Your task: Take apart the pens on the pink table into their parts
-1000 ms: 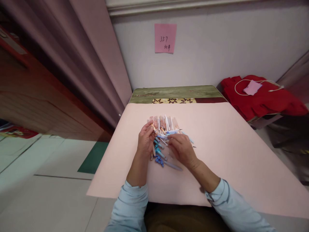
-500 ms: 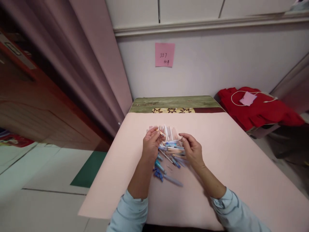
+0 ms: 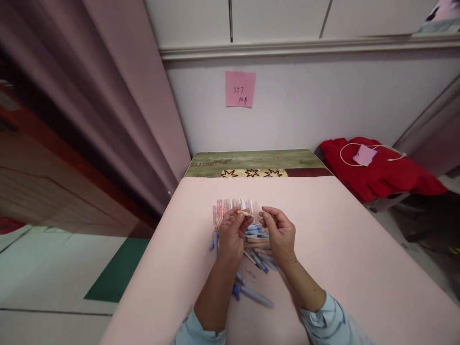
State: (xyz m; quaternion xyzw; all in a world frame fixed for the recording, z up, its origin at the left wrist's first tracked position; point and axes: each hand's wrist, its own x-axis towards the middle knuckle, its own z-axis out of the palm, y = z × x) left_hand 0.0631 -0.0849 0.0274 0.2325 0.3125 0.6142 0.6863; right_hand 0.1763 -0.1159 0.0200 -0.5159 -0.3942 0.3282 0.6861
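My left hand (image 3: 232, 237) pinches a short orange-beige pen part (image 3: 245, 213) with a pale tip, pointing right. Thumb and fingers of my right hand (image 3: 282, 235) are pressed together just to the right of that tip; anything between them is too small to make out. Below and between both hands lies a loose pile of pens (image 3: 258, 243) in blue, white and beige. Behind my left hand, pinkish and clear pen barrels (image 3: 220, 205) lie side by side in a row. Nearer to me rest a lavender-blue pen (image 3: 257, 296) and small dark blue pieces (image 3: 235, 291), partly hidden by my left forearm.
A pale pink sheet (image 3: 172, 268) covers the table, with a green wood-patterned strip (image 3: 251, 158) showing at its back edge. A pink note (image 3: 240, 89) sticks to the wall. At right, red cloth (image 3: 388, 175) carries a white cable. A curtain (image 3: 136, 96) hangs at left.
My hands have come closer together, the right moving left toward the pen part. The view has shifted, so the table sits lower, and more of the pen barrels show behind my left hand.
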